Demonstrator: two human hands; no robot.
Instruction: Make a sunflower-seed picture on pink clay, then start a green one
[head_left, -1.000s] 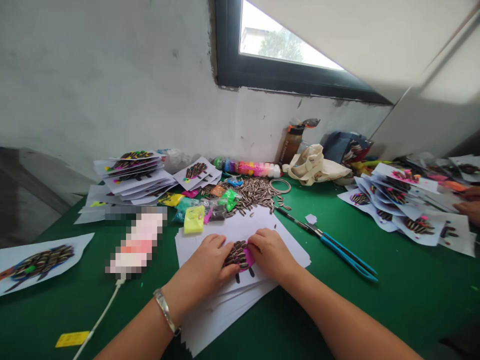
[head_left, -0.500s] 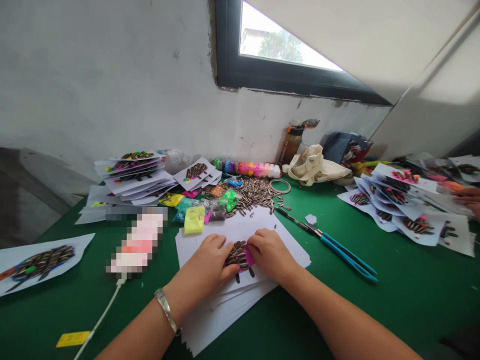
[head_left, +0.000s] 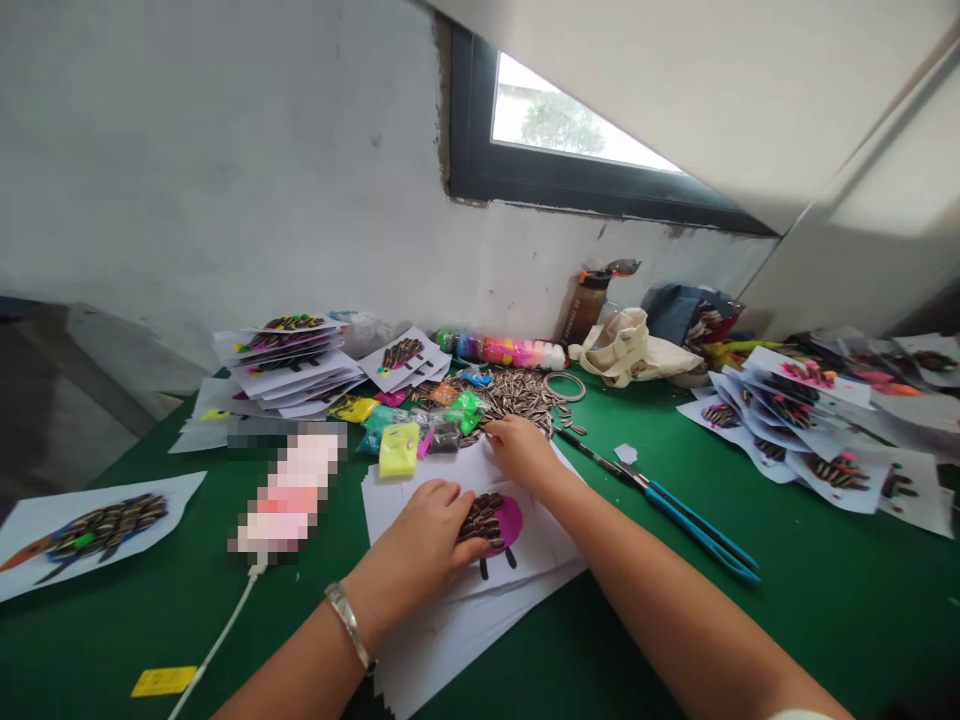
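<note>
My left hand (head_left: pixel 427 530) lies flat on the top sheet of a paper stack (head_left: pixel 450 640), fingers apart, thumb and forefinger beside a seed-covered figure. Striped sunflower seeds (head_left: pixel 481 520) cover the figure's left part; bare pink clay (head_left: pixel 510 520) shows on its right, with two dark legs below. My right hand (head_left: pixel 521 450) is at the near edge of the loose sunflower seed pile (head_left: pixel 517 392), beyond the figure. Its fingers are drawn together, and whatever lies between the tips is hidden.
Bagged clay, including a yellow packet (head_left: pixel 398 450), sits left of the seeds. Blue-handled tweezers (head_left: pixel 701 530) lie to the right. Stacks of seed pictures stand at left (head_left: pixel 292 375) and right (head_left: pixel 795 420). A brown bottle (head_left: pixel 585 308) and cloth bag (head_left: pixel 626 350) are by the wall.
My right hand has left the figure's pink clay and moved away from me to the seed pile, uncovering the pink part. My left hand stays beside the figure. The view has shifted slightly.
</note>
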